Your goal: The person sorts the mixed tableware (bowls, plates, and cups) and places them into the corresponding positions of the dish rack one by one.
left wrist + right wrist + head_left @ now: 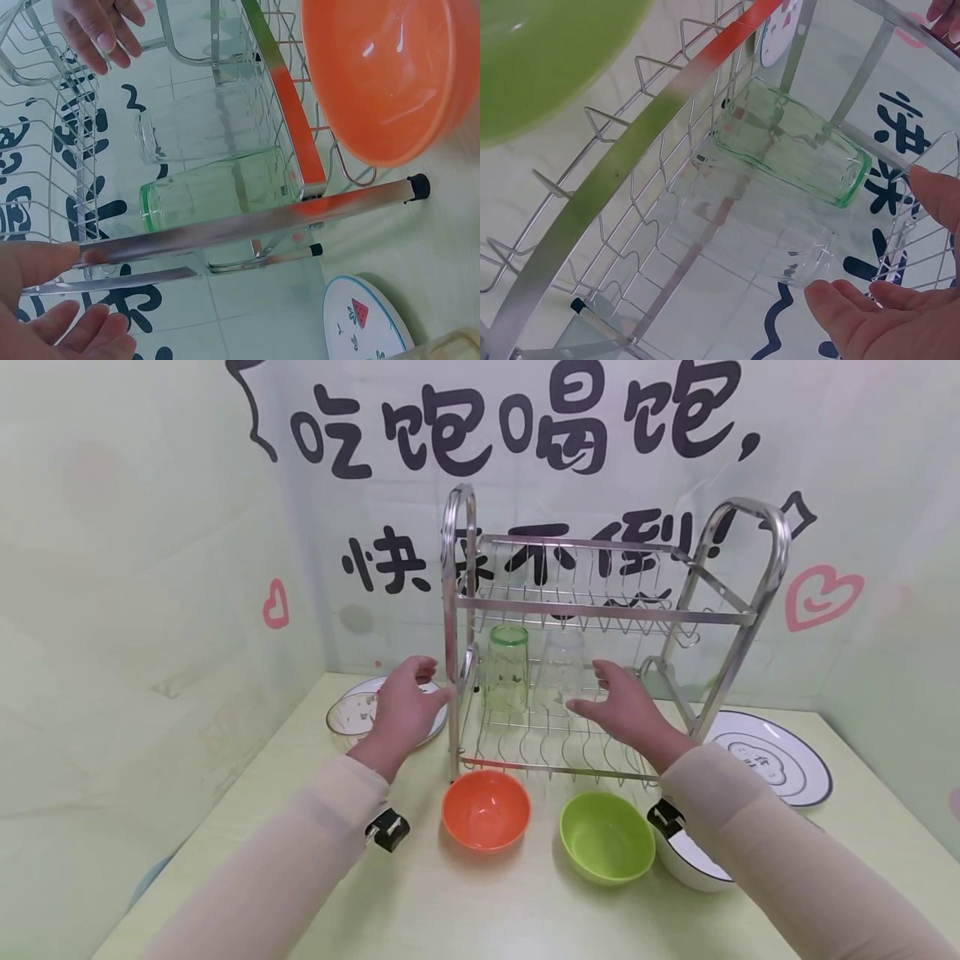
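while both hands reach toward the two-tier metal dish rack (600, 610) on the pale green table (480, 902), the left hand (403, 708) sits at the rack's left upright with its fingers apart and relaxed, gripping nothing, and the right hand (626, 706) hovers over the lower shelf with fingers spread, just beside the clear glass (562, 670) but not closed on it. that clear glass stands on the lower shelf right next to a green glass (507, 667), so two glasses in all; the rack's wire bars and front rail cross in front of them. two bowls stand just before the rack, an orange bowl (486, 810) and a green bowl (606, 837), with a white bowl (693, 860) partly hidden under the right sleeve. one plate (358, 714) lies left of the rack behind the left hand, another plate (780, 758) to the right. black chinese characters (517, 427) run across the wall: "吃饱喝饱," above, and below it "快", then more characters hidden by the rack. two pink hearts flank them.
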`<state>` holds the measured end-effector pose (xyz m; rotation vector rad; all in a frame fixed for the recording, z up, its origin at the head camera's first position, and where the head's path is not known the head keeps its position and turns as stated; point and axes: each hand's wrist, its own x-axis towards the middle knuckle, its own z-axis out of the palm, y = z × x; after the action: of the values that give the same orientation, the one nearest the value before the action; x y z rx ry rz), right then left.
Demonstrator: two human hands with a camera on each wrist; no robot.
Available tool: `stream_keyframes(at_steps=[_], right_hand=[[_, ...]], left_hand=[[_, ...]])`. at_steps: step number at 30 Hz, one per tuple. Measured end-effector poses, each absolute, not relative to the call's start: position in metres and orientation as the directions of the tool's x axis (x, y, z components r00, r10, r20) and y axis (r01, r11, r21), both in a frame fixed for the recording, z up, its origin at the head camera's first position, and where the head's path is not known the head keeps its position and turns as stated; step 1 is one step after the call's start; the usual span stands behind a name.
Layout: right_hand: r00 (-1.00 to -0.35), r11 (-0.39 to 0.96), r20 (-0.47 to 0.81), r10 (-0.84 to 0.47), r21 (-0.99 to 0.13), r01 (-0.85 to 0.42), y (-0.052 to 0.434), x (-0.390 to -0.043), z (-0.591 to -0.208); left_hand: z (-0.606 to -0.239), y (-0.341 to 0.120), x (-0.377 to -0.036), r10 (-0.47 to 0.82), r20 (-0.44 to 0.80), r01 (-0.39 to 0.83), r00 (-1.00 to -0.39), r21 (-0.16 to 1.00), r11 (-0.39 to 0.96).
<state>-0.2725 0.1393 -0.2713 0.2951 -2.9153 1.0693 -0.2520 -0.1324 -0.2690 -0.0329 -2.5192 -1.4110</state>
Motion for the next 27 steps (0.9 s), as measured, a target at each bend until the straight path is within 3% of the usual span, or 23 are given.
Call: stream_keyframes(at_steps=[11,27], right_hand=[[-0.973,0.761,0.111,-0.203,-0.608,-0.228,0.15,-0.259,-0.276],[-0.959,0.766,0.114,-0.258,-0.581,-0.275,0.157,-0.236,-0.283]], left_hand=[[-0.267,-0.152,-0.237,-0.042,0.19,0.122,-0.981,0.768,0.629],[-0.271,-0.176,-0.229,0.04,0.279,0.18,-0.96,0.498,0.848]])
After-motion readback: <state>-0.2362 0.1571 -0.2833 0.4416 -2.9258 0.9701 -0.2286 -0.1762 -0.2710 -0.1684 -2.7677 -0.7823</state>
